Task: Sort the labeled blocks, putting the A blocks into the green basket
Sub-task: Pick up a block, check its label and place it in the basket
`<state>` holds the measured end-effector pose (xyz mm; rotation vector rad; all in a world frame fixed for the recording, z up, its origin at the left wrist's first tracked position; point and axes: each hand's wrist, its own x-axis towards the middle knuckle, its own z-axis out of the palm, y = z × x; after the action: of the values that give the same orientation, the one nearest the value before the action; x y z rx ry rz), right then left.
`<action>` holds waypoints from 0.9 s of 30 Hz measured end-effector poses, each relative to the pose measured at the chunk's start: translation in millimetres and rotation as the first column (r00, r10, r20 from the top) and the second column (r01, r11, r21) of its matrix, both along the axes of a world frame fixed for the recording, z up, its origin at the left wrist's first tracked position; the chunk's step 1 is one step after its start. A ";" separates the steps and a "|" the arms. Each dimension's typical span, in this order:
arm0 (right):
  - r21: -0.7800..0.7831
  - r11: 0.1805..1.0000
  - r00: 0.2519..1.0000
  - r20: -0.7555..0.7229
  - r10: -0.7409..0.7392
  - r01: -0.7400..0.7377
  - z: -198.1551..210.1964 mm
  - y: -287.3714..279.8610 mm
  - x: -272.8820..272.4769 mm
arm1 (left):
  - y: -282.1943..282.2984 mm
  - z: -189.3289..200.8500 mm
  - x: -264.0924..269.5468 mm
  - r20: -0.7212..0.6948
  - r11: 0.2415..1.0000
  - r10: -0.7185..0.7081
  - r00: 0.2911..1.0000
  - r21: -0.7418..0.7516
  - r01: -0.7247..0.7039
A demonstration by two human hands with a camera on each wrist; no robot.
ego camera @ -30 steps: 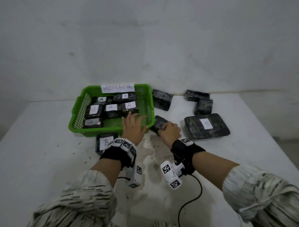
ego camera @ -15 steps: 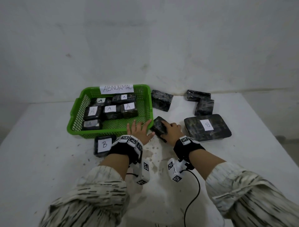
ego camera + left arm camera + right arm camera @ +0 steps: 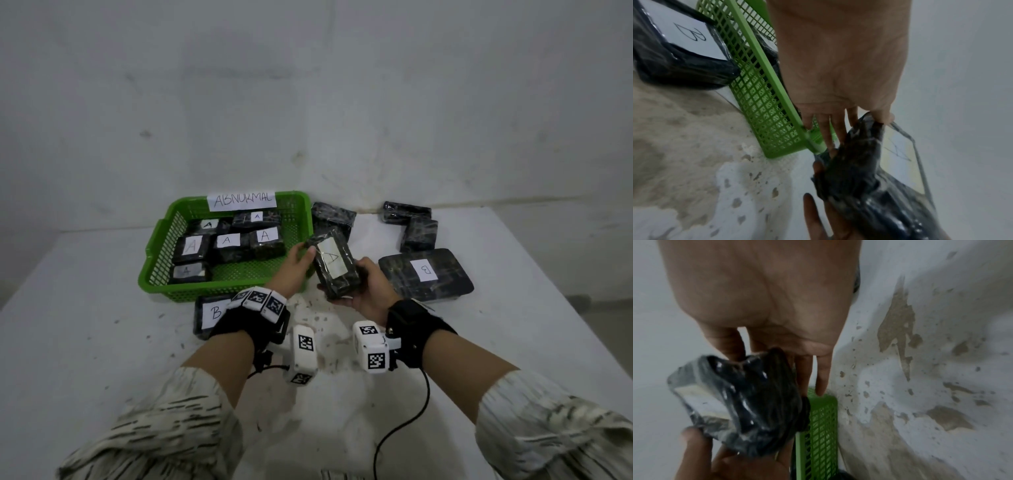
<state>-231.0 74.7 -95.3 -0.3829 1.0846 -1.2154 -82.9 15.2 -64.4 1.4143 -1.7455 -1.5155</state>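
Holding a black wrapped block (image 3: 337,267) between them at the centre of the head view, both hands had it lifted off the table, its white label reading A turned up. The right hand (image 3: 368,289) cupped the near end from below with fingers curled round it; the left hand (image 3: 294,265) pinched the far end, thumb on the top edge. The block hung just right of the green basket (image 3: 161,250), beside its near right corner and not yet over the rim. By my reading the label had been checked and the carry into the basket was the step in hand. The next move would call for lifting the block left over the rim and setting it in the bare mesh at the basket's lower right, beside the A blocks already lying there. The white table (image 3: 102,342) showed brown patches of worn paint in front of the basket, and a plain grey wall (image 3: 308,85) filled the upper half of the frame.
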 end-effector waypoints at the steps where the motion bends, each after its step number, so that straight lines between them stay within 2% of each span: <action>1: -0.015 1.000 1.000 -0.021 0.023 -0.023 2.1 0.0 1.9 | 1.1 4.6 0.7 -0.060 0.999 0.028 0.998 0.023 -0.027; 6: -0.035 0.991 0.977 -0.175 0.121 -0.129 17.1 -0.2 10.8 | -1.6 14.0 6.8 -0.236 0.988 0.150 0.960 0.072 -0.137; 10: -0.055 0.980 0.940 -0.299 0.166 -0.191 31.8 2.9 18.5 | 2.3 19.7 8.5 -0.266 0.991 0.133 0.955 0.017 -0.133; 15: -0.154 0.986 0.893 -0.450 -0.012 -0.065 34.7 3.1 28.4 | 6.9 26.4 8.4 -0.225 0.996 0.063 0.972 -0.041 -0.074; 18: -0.190 0.980 0.880 -0.473 -0.042 -0.056 36.4 4.2 31.3 | 5.9 23.6 8.2 -0.135 0.990 0.033 0.990 -0.135 -0.051; 21: -0.139 0.987 0.890 -0.455 0.009 -0.081 39.9 2.6 32.1 | 3.9 21.1 9.5 -0.091 0.973 0.066 0.994 -0.214 -0.084; 24: -0.124 0.988 0.893 -0.449 0.027 -0.092 41.5 1.7 29.9 | 3.6 21.1 11.2 -0.163 0.977 0.094 0.982 -0.176 -0.123; 27: -0.152 0.987 0.913 -0.408 -0.017 -0.050 41.2 1.6 27.7 | 5.4 17.7 11.6 -0.180 0.985 0.064 0.982 -0.144 -0.090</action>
<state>-203.4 76.3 -54.0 -0.7967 1.3386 -1.2411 -71.3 20.6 -46.7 1.2207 -1.6432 -1.3895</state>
